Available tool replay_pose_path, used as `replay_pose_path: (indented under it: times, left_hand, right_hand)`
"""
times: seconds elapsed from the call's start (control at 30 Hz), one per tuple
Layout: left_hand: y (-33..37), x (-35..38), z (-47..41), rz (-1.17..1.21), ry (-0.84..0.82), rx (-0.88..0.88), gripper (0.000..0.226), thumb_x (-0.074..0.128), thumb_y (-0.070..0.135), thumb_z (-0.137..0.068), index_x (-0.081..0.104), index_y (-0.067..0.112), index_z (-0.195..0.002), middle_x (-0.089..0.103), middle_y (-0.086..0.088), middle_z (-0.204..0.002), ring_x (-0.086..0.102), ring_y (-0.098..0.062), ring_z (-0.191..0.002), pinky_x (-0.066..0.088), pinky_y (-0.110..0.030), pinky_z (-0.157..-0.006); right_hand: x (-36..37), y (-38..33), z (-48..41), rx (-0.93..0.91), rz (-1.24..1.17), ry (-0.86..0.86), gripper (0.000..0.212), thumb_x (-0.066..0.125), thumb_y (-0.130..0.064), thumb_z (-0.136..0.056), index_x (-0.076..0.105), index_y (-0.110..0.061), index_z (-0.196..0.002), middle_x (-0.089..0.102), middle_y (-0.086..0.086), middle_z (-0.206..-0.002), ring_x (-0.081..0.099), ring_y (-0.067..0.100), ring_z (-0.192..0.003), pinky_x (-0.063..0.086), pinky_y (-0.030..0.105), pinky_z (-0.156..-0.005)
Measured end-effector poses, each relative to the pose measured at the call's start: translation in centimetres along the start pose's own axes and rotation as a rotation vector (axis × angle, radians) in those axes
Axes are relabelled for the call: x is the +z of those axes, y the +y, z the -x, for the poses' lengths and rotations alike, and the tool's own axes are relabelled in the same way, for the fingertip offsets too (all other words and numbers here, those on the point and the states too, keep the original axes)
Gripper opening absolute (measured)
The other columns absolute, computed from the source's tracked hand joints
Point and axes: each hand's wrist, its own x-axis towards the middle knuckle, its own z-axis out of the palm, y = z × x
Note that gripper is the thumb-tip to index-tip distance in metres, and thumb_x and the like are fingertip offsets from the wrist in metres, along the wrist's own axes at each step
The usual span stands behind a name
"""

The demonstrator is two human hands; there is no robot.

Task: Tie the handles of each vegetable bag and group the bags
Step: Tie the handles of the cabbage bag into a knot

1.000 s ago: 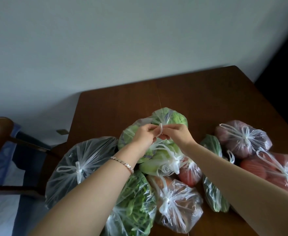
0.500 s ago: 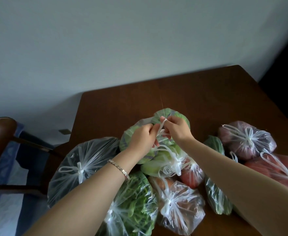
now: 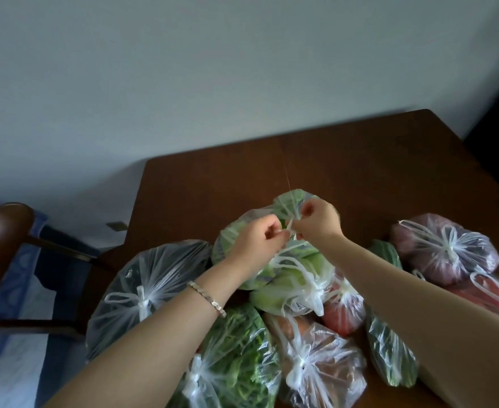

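Home dining corner, wooden table (image 3: pixel 345 160), wooden chair (image 3: pixel 3 231), plain painted wall (image 3: pixel 213 69)

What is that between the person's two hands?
In the head view, a twisted white bag handle runs between the left hand and right hand, above the cabbage bag.

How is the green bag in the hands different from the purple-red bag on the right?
The green bag holds pale green vegetables; the purple bag holds dark reddish ones. The green bag's handles are pinched between the left hand and right hand, knot unfinished; the purple bag's are knotted, untouched. Both are clear plastic on the table.
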Motion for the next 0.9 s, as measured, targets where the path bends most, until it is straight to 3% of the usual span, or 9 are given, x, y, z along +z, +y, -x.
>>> replay_pose_path:
  times: [0.1, 0.23, 0.3, 0.37, 0.47, 0.53, 0.63, 0.73, 0.9]
  left_hand:
    - [-0.1, 0.1, 0.2, -0.016, 0.165, 0.079, 0.033, 0.059, 0.016, -0.086, 0.04, 0.015, -0.06, 0.04, 0.003, -0.051, 0.037, -0.002, -0.043, 0.03, -0.011, -0.044]
    - [-0.1, 0.0, -0.3, 0.077, 0.258, 0.019, 0.03, 0.059, 0.01, -0.084, 0.04, 0.012, -0.061, 0.036, 0.005, -0.052, 0.034, -0.004, -0.043, 0.029, -0.011, -0.042]
    - [-0.1, -0.2, -0.9, 0.148, 0.282, -0.054, 0.03, 0.06, 0.009, -0.083, 0.041, 0.013, -0.06, 0.038, 0.005, -0.053, 0.033, -0.003, -0.042, 0.028, -0.01, -0.041]
    - [0.0, -0.2, -1.3, 0.201, 0.256, -0.104, 0.031, 0.06, 0.01, -0.082, 0.042, 0.015, -0.058, 0.042, 0.001, -0.054, 0.035, -0.003, -0.043, 0.028, -0.011, -0.042]
    - [0.2, -0.2, -1.7, 0.261, 0.182, -0.184, 0.024, 0.059, 0.012, -0.083, 0.047, 0.013, -0.062, 0.049, -0.005, -0.058, 0.042, -0.014, -0.053, 0.035, -0.022, -0.053]
    - [0.1, -0.3, -1.8, 0.351, 0.131, -0.239, 0.02, 0.057, 0.01, -0.084, 0.053, 0.01, -0.065, 0.051, 0.0, -0.053, 0.043, -0.012, -0.05, 0.036, -0.021, -0.053]
    - [-0.3, -0.4, -1.8, 0.498, 0.068, -0.297, 0.02, 0.057, 0.007, -0.086, 0.054, 0.005, -0.067, 0.052, 0.002, -0.047, 0.041, -0.01, -0.044, 0.036, -0.015, -0.046]
    - [-0.8, -0.8, -2.2, 0.718, 0.035, -0.352, 0.022, 0.052, -0.001, -0.086, 0.051, 0.004, -0.066, 0.052, -0.003, -0.05, 0.039, -0.012, -0.041, 0.037, -0.017, -0.045]
    - [-1.2, -2.0, -3.0, 0.752, -0.065, -0.346, 0.033, 0.038, -0.007, -0.083, 0.046, 0.006, -0.054, 0.05, -0.006, -0.051, 0.039, -0.014, -0.046, 0.032, -0.024, -0.051]
  right_hand:
    - [0.4, -0.3, -0.2, -0.13, 0.123, -0.113, 0.02, 0.063, -0.001, -0.078, 0.059, -0.015, -0.065, 0.057, -0.003, -0.055, 0.051, -0.005, -0.031, 0.036, 0.006, -0.034]
    - [-0.5, -1.1, 0.2, -0.243, 0.199, -0.229, 0.012, 0.061, -0.011, -0.084, 0.072, -0.012, -0.087, 0.06, -0.009, -0.062, 0.055, 0.0, -0.047, 0.037, 0.004, -0.041]
    - [-0.8, -0.9, 0.6, -0.282, 0.222, -0.304, 0.02, 0.057, -0.011, -0.085, 0.071, -0.014, -0.1, 0.067, -0.007, -0.076, 0.059, 0.003, -0.065, 0.046, 0.008, -0.059]
    - [-1.2, -0.3, 1.1, -0.32, 0.144, -0.33, 0.028, 0.057, -0.005, -0.082, 0.066, -0.016, -0.106, 0.07, -0.002, -0.087, 0.065, 0.009, -0.083, 0.051, 0.021, -0.079]
    - [-1.5, 0.6, 1.5, -0.385, -0.039, -0.279, 0.038, 0.06, 0.006, -0.078, 0.061, -0.026, -0.097, 0.068, -0.004, -0.076, 0.063, -0.002, -0.071, 0.05, 0.013, -0.072]
    - [-1.2, 1.2, 1.5, -0.429, -0.093, -0.21, 0.033, 0.062, 0.008, -0.079, 0.069, -0.021, -0.092, 0.068, -0.001, -0.076, 0.062, -0.004, -0.07, 0.049, 0.008, -0.071]
    - [-0.6, 2.0, 1.2, -0.643, 0.086, -0.079, 0.022, 0.064, 0.008, -0.077, 0.074, -0.008, -0.088, 0.069, 0.008, -0.08, 0.061, 0.009, -0.073, 0.047, 0.009, -0.073]
    - [-0.8, 2.1, 0.6, -0.776, 0.229, -0.098, 0.011, 0.069, 0.002, -0.074, 0.074, -0.004, -0.081, 0.065, 0.011, -0.083, 0.056, 0.014, -0.072, 0.04, 0.004, -0.071]
    - [-1.3, 1.3, -0.4, -0.848, 0.297, -0.162, 0.022, 0.059, -0.018, -0.082, 0.069, 0.001, -0.083, 0.064, 0.014, -0.084, 0.059, 0.019, -0.068, 0.044, 0.022, -0.069]
